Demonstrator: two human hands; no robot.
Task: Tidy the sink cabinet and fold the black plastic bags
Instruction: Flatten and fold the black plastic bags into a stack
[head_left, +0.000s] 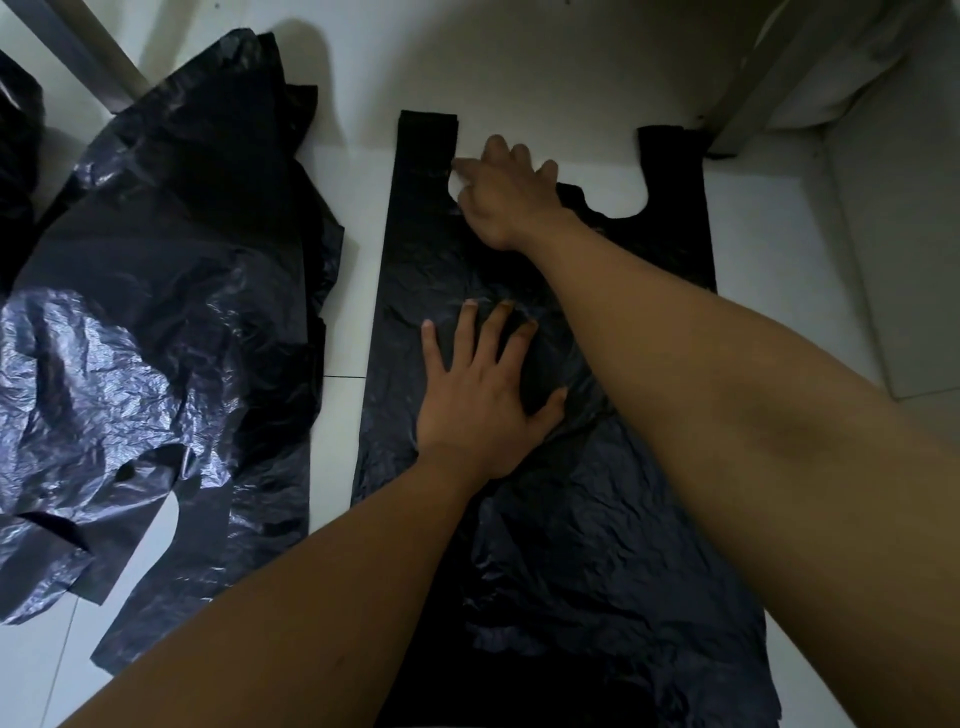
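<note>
A black plastic bag lies spread flat on the white tiled floor, its two handles pointing away from me. My left hand presses flat on the bag's middle, fingers straight and spread. My right hand reaches across to the bag's upper left, by the notch beside the left handle, fingers extended and touching the plastic. Whether they pinch the edge I cannot tell.
A crumpled heap of black plastic bags lies to the left on the floor. A pale metal leg slants at the upper left. Another leg stands at the upper right, with a white bundle behind it.
</note>
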